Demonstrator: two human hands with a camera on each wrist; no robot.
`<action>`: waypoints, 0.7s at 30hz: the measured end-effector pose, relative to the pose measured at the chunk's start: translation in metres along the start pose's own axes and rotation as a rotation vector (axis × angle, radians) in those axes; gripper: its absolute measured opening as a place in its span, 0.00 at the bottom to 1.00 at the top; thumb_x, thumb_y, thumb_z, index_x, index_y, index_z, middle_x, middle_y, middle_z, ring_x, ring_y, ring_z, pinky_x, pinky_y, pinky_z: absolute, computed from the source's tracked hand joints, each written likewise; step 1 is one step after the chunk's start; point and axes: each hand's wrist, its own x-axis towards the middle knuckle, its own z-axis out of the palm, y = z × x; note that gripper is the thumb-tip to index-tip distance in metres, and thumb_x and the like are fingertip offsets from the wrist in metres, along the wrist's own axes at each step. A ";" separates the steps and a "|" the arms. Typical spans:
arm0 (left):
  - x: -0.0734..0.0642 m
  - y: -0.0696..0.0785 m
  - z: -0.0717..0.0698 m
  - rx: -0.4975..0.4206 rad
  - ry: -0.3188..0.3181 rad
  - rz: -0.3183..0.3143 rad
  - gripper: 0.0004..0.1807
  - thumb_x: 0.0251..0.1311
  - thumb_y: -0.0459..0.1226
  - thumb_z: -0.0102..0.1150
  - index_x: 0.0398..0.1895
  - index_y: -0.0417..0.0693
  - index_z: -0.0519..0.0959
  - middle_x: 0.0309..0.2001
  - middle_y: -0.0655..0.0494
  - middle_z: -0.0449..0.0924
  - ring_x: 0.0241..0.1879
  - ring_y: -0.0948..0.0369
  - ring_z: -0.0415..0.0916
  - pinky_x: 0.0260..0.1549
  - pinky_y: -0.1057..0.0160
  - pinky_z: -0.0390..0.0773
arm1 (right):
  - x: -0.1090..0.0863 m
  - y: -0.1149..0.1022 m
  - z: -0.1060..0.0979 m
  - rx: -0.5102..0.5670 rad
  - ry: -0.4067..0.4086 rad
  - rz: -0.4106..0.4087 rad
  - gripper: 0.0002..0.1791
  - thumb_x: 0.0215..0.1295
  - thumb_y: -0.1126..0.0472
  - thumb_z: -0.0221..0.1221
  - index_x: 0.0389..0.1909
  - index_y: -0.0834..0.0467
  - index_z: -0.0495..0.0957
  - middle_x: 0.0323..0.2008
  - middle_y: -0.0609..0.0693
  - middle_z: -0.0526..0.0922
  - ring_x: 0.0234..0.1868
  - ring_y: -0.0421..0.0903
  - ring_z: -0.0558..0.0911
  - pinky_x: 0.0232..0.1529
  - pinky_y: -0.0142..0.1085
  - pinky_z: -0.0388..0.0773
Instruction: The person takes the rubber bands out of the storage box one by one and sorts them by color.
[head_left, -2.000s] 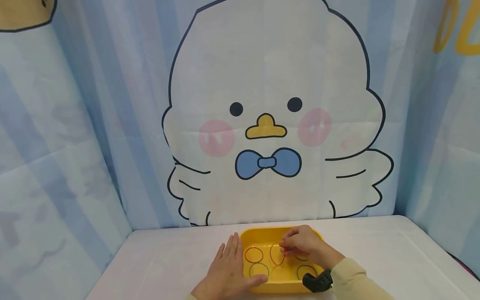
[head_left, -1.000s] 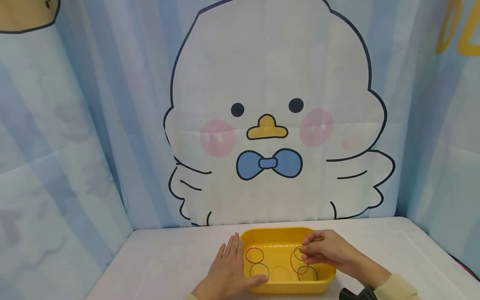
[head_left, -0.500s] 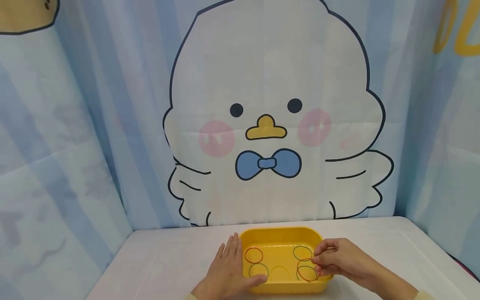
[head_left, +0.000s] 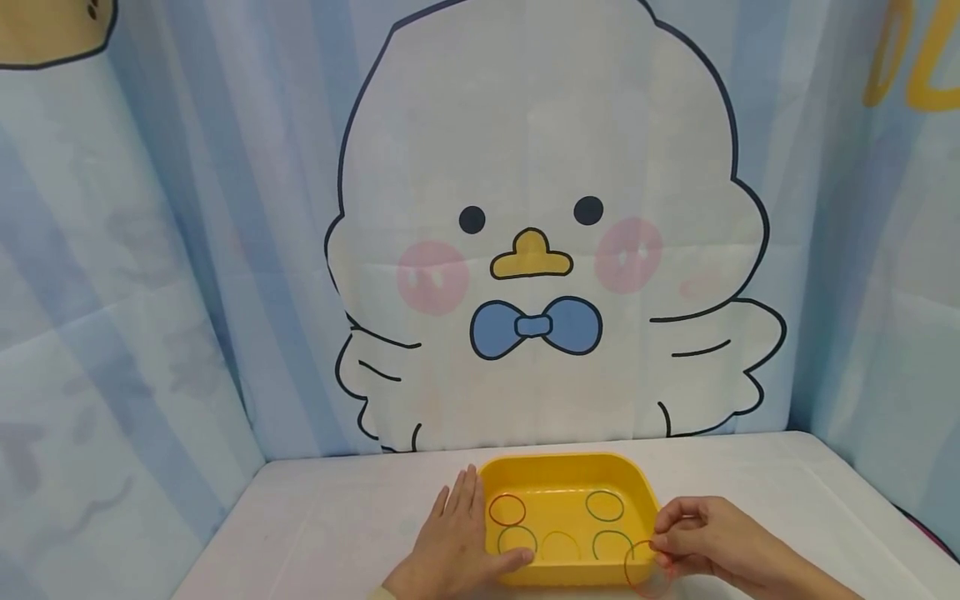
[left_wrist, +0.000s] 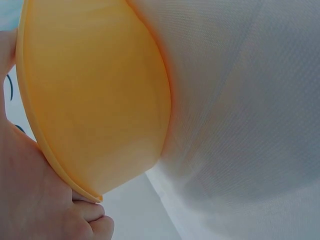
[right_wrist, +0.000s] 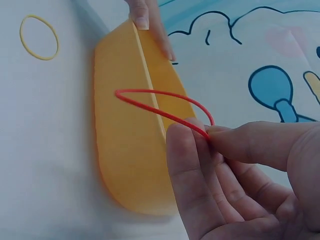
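My right hand (head_left: 712,537) pinches a red rubber band (right_wrist: 155,111) between thumb and fingertips, just outside the front right corner of a yellow tray (head_left: 570,575). The band hangs as a loose loop. My left hand (head_left: 453,533) lies along the tray's left side, fingers straight, thumb over the front rim. Inside the tray lie a red rubber band (head_left: 491,509) at back left, a green one (head_left: 517,527) at front left, a yellow one (head_left: 561,534) at front middle, and green ones at back right (head_left: 604,492) and front right (head_left: 613,532).
Another yellow rubber band (right_wrist: 39,58) lies on the white table in front of the tray, seen in the right wrist view. A printed cloth backdrop (head_left: 540,392) rises behind the table (head_left: 337,517), and cloth hangs on both sides.
My right hand has carried the red rubber band from above the tray's middle rightward and toward me, past the right rim. The left hand and tray have not moved.
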 end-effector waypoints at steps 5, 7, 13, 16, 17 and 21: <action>0.000 -0.001 0.000 0.002 -0.004 0.000 0.66 0.48 0.78 0.47 0.77 0.36 0.51 0.79 0.41 0.46 0.78 0.49 0.49 0.75 0.42 0.51 | -0.005 0.007 -0.001 -0.020 0.033 0.037 0.13 0.66 0.66 0.61 0.45 0.69 0.73 0.35 0.54 0.85 0.33 0.46 0.82 0.45 0.38 0.86; 0.001 -0.001 0.000 0.001 0.000 0.000 0.67 0.48 0.79 0.47 0.77 0.36 0.51 0.79 0.41 0.46 0.78 0.49 0.49 0.75 0.42 0.51 | -0.007 0.009 -0.002 -0.017 0.026 0.036 0.11 0.67 0.65 0.61 0.44 0.68 0.73 0.33 0.53 0.85 0.33 0.46 0.82 0.45 0.37 0.86; 0.002 -0.002 0.001 -0.007 0.009 0.000 0.67 0.48 0.78 0.48 0.77 0.36 0.51 0.79 0.41 0.46 0.78 0.49 0.49 0.75 0.42 0.50 | -0.013 0.018 -0.004 -0.021 0.009 0.056 0.11 0.66 0.61 0.62 0.42 0.65 0.76 0.32 0.51 0.85 0.31 0.43 0.82 0.41 0.32 0.84; 0.002 -0.002 0.002 -0.015 0.003 -0.001 0.67 0.48 0.78 0.48 0.77 0.36 0.51 0.79 0.40 0.46 0.78 0.48 0.49 0.75 0.42 0.50 | -0.014 0.024 -0.004 -0.077 0.032 0.079 0.11 0.66 0.60 0.62 0.42 0.64 0.77 0.32 0.51 0.85 0.31 0.43 0.82 0.40 0.32 0.83; 0.002 -0.002 0.002 -0.019 0.000 0.000 0.67 0.48 0.78 0.48 0.77 0.36 0.51 0.79 0.40 0.46 0.78 0.48 0.49 0.75 0.42 0.50 | -0.013 0.026 -0.005 -0.102 0.037 0.082 0.11 0.66 0.59 0.62 0.42 0.64 0.77 0.32 0.50 0.85 0.31 0.43 0.81 0.40 0.31 0.83; 0.002 -0.002 0.002 -0.013 0.000 0.004 0.67 0.48 0.79 0.47 0.77 0.36 0.51 0.79 0.40 0.46 0.78 0.48 0.49 0.75 0.42 0.51 | -0.012 0.033 -0.006 -0.141 0.022 0.092 0.10 0.67 0.60 0.59 0.42 0.64 0.77 0.33 0.49 0.85 0.32 0.44 0.80 0.39 0.32 0.81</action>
